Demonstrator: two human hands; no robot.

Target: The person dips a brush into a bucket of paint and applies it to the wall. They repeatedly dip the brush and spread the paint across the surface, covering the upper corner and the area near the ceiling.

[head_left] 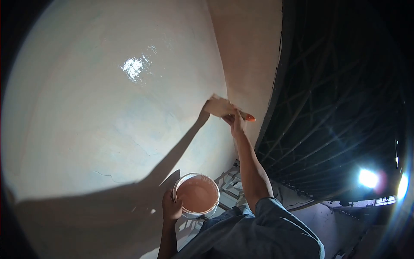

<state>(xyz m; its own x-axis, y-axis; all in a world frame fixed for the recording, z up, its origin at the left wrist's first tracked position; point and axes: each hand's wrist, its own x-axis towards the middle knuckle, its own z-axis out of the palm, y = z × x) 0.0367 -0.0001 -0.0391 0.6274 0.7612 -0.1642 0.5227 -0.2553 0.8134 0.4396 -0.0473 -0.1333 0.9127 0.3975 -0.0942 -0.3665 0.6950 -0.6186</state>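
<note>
My right hand (235,122) is raised to the pale wall (120,116), its fingers closed around a wide paintbrush (220,106). The brush's orange handle end sticks out to the right of the hand, and its bristle end meets the wall near the corner, slightly blurred. Lower down, my left hand (171,208) grips the rim of a white bucket (217,209) from the left, thumb over the edge. Pinkish-brown paint (199,195) lies inside the bucket, and some is smeared along its inner wall.
A tan wall section (250,47) adjoins the pale wall at a corner. Below the bucket, part of a metal ladder or scaffold (230,190) shows. To the right hangs dark netting or sheeting (327,99), with a bright lamp (368,178) at the lower right. Arm shadows cross the wall.
</note>
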